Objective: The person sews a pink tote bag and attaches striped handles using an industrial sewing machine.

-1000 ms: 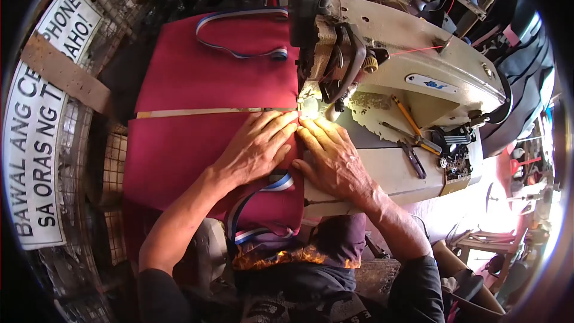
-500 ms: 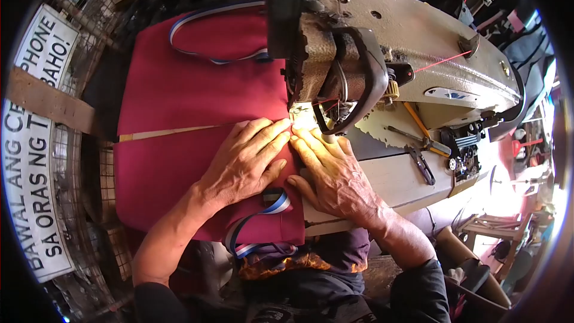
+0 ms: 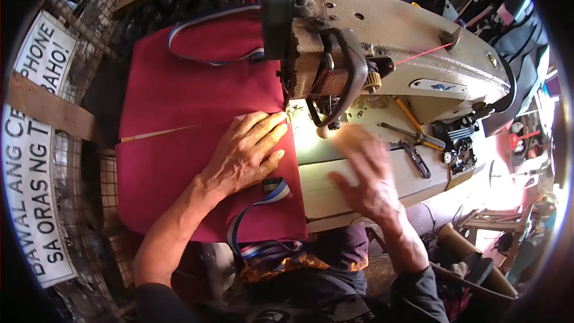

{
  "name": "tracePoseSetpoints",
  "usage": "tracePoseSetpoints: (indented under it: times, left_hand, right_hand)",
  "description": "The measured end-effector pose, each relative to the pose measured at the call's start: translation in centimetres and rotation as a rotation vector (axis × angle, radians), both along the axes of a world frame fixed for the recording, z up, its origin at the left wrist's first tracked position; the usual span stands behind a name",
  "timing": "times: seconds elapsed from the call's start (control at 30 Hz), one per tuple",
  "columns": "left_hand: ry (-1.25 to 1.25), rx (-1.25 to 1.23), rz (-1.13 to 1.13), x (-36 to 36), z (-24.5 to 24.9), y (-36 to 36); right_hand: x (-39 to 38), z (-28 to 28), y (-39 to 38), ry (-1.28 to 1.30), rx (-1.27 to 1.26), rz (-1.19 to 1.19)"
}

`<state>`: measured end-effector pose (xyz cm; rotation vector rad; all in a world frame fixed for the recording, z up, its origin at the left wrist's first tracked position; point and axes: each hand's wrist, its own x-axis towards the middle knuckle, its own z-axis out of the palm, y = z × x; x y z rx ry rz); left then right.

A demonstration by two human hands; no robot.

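Smooth, matt cloth [image 3: 203,84]; rough metal sewing machine [image 3: 406,42] (slightly glossy).

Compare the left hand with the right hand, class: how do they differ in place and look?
The left hand lies on the red fabric; the right hand is over the pale machine bed, off the fabric. The left hand looks sharp, the right hand blurred. Both are bare.

Fabric [image 3: 161,185] is being spread left of machine bed [image 3: 323,194]. Far strap [image 3: 206,58] is being laid on fabric, near strap [image 3: 237,227] draped over its near edge. Left hand [image 3: 248,152] is being rested on fabric, right hand [image 3: 368,170] held over bed. Snips [image 3: 414,159], screwdriver [image 3: 431,141] are being carried farther right. Sign [image 3: 36,182] is being hung far left.
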<state>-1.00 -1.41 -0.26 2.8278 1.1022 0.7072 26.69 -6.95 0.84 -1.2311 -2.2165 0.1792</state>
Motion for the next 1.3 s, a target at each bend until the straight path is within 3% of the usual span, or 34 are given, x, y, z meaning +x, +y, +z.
tracePoseSetpoints:
  times: [0.07,0.1,0.13,0.17,0.23,0.5,1.0,1.3]
  left_hand:
    - [-0.018,0.009,-0.005,0.1,0.2,0.1]
    - [-0.016,0.021,0.001,0.1,0.1,0.2]
    - [-0.026,0.006,0.005,0.1,0.1,0.1]
    - [-0.032,-0.010,0.009,0.1,0.2,0.0]
    - [-0.038,-0.022,0.009,0.0,0.2,0.0]
    - [-0.018,0.007,0.014,-0.1,0.1,-0.3]
    - [0.007,-0.054,-0.025,-0.5,0.5,-0.6]
    - [-0.021,-0.063,-0.038,-0.5,0.3,0.3]
  right_hand:
    - [4.6,0.2,-2.1,-0.059,0.097,-0.396]
    - [6.9,-0.3,-2.2,0.079,0.220,-0.542]
    - [9.6,-0.9,-2.3,-0.060,0.316,-0.668]
    - [11.2,-1.6,-2.3,-0.103,0.252,-0.819]
    - [13.2,-3.8,-2.6,-0.111,0.242,-0.803]
    - [13.4,-4.3,-2.5,-0.242,0.336,-0.851]
    - [13.5,-4.8,-2.6,-0.202,0.277,-0.904]
    - [12.6,-3.9,-2.6,-0.029,0.276,-0.828]
